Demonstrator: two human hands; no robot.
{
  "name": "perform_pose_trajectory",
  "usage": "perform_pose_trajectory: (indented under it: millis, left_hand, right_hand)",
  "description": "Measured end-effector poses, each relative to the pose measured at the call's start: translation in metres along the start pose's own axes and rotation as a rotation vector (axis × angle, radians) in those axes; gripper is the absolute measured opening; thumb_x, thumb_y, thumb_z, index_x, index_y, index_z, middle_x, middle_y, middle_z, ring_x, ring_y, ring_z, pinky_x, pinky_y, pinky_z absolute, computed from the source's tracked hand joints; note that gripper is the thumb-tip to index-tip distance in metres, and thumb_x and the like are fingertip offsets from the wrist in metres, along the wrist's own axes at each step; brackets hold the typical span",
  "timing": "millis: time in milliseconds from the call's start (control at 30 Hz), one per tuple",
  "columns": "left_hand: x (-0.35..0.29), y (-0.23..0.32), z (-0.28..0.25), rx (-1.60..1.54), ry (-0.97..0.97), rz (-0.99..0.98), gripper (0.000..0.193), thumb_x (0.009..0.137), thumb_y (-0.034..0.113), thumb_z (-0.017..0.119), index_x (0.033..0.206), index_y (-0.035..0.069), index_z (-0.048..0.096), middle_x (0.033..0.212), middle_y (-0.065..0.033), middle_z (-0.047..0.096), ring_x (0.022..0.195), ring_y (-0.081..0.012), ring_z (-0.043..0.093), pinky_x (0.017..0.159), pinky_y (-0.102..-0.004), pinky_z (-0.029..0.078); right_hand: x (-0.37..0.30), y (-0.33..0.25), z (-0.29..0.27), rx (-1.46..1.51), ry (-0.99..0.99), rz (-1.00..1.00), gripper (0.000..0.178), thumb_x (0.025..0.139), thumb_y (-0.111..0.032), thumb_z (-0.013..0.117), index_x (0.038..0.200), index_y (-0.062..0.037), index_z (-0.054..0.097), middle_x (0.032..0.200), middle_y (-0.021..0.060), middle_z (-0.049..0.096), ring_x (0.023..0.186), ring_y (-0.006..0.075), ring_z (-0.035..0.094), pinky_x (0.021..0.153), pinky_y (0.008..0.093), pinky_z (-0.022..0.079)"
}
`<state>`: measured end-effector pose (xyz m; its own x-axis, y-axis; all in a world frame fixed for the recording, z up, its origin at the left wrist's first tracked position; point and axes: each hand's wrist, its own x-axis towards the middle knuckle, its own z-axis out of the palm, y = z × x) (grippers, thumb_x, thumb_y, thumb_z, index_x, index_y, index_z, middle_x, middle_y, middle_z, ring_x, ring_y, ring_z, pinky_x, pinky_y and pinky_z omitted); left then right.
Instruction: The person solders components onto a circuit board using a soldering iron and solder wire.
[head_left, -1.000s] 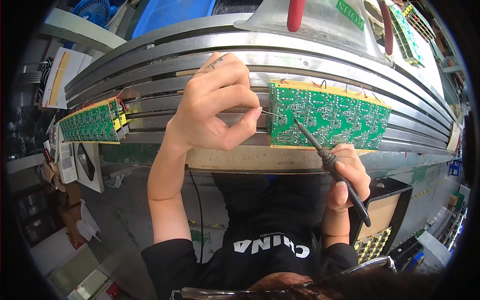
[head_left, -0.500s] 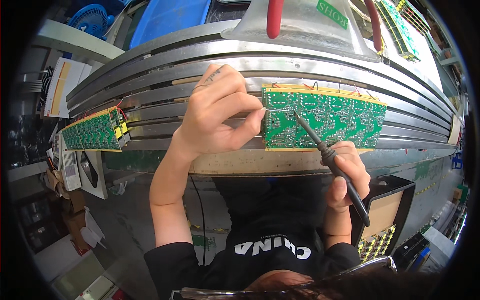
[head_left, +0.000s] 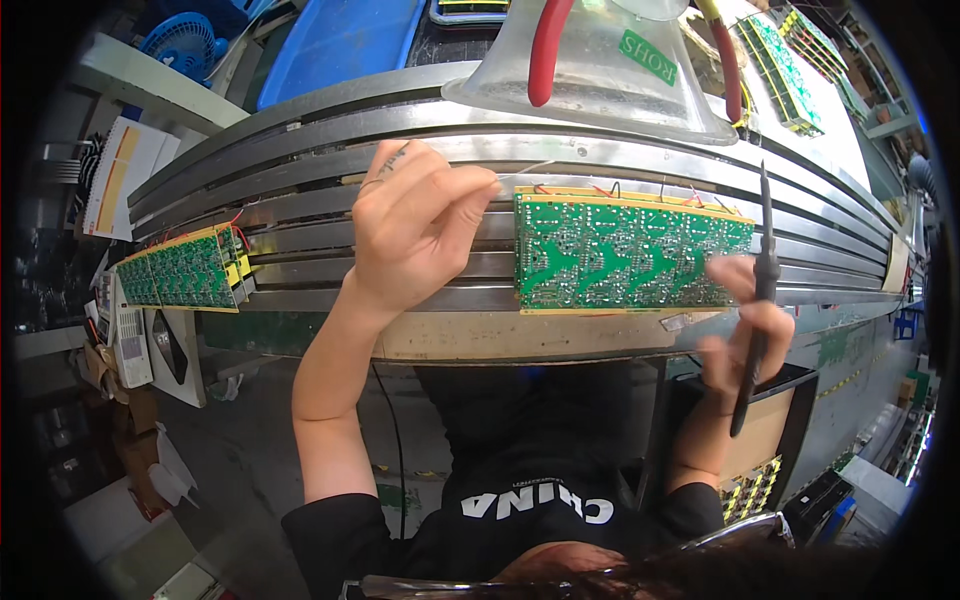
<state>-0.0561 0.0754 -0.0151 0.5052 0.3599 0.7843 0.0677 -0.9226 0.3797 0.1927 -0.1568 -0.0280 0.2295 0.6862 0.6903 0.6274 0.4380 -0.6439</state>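
My left hand [head_left: 410, 235] is closed in a pinch around a thin strand of solder wire [head_left: 530, 168], to the left of a green circuit board panel [head_left: 636, 255]. The wire's free end sticks out above the panel's upper edge. At the panel's right end, my right hand [head_left: 750, 340] holds a black soldering iron [head_left: 767, 270], tip pointing up and away from me. Some of that hand's fingers are smeared by motion, and the tip is off the board. The panel lies on slatted metal rails [head_left: 320, 232], with short wires along its far edge.
Another green panel [head_left: 185, 268] lies at the rails' left end. Beyond the rails are a translucent hood [head_left: 595, 80], red curved handles [head_left: 548, 50] and a blue tray [head_left: 345, 50]. A black-rimmed box [head_left: 795, 385] stands below the bench's wooden front edge [head_left: 470, 344] at right.
The soldering iron has lifted off the board and swung right, its tip now pointing up. My left hand has drawn slightly left, taking the solder wire off the panel.
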Motion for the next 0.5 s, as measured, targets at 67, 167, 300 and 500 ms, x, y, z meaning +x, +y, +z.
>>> perform_pose_trajectory:
  millis: [67, 167, 300, 500]
  left_hand:
    - [-0.002, 0.000, 0.003, -0.017, 0.016, -0.020, 0.015, 0.080, -0.003, 0.076, 0.086, 0.009, 0.070, 0.070, 0.0023, 0.056, 0.062, -0.0144, 0.044, 0.078, -0.0287, 0.041]
    - [-0.003, 0.002, 0.002, -0.020, 0.027, -0.032, 0.015, 0.080, -0.004, 0.075, 0.087, 0.008, 0.070, 0.069, 0.0023, 0.056, 0.061, -0.0143, 0.044, 0.079, -0.0287, 0.042]
    - [-0.003, 0.001, 0.004, -0.020, 0.042, -0.022, 0.016, 0.081, -0.005, 0.074, 0.088, 0.008, 0.070, 0.068, 0.0023, 0.057, 0.060, -0.0143, 0.044, 0.080, -0.0292, 0.043]
    - [0.001, -0.003, 0.007, -0.046, 0.074, -0.008, 0.019, 0.079, -0.011, 0.071, 0.088, 0.006, 0.068, 0.070, 0.0011, 0.058, 0.060, -0.0155, 0.044, 0.079, -0.0311, 0.044]
  right_hand:
    - [0.035, -0.009, -0.009, -0.225, -0.176, -0.042, 0.056, 0.076, -0.042, 0.088, 0.106, -0.0131, 0.050, 0.124, 0.0189, 0.071, 0.113, 0.0384, 0.065, 0.100, 0.0520, 0.048]
    - [0.055, 0.000, -0.016, -0.440, -0.403, -0.078, 0.062, 0.066, -0.038, 0.093, 0.104, -0.0145, 0.050, 0.135, 0.0195, 0.066, 0.120, 0.0406, 0.061, 0.104, 0.0533, 0.045]
    - [0.059, 0.012, -0.027, -0.460, -0.556, -0.054, 0.070, 0.056, -0.034, 0.098, 0.102, -0.0174, 0.047, 0.141, 0.0208, 0.063, 0.122, 0.0432, 0.059, 0.103, 0.0552, 0.045]
    - [0.048, 0.007, -0.038, -0.304, -0.420, -0.021, 0.072, 0.051, -0.030, 0.098, 0.100, -0.0161, 0.047, 0.137, 0.0201, 0.064, 0.122, 0.0398, 0.060, 0.103, 0.0537, 0.046]
